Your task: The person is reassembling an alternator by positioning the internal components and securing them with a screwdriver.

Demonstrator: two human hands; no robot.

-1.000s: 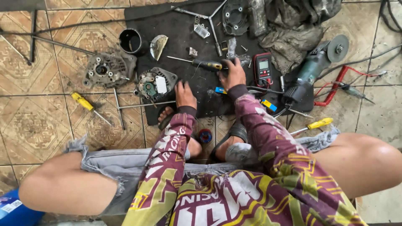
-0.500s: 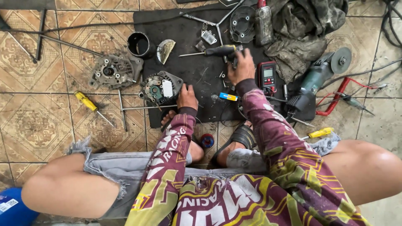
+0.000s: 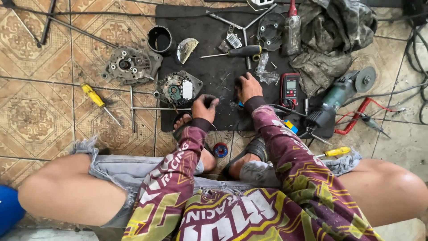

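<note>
I saw the motor taken apart, one half [image 3: 178, 88] by the curled left hand [image 3: 203, 107] mid-frame, the other [image 3: 130, 65] upper left, still unjoined; the right hand [image 3: 248, 88] pressed something I couldn't make out.

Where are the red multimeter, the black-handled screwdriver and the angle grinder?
red multimeter [image 3: 290, 89]: head view, middle of its face.
black-handled screwdriver [image 3: 245, 51]: head view, on the black handle.
angle grinder [image 3: 341, 93]: head view, on its green body.
</note>
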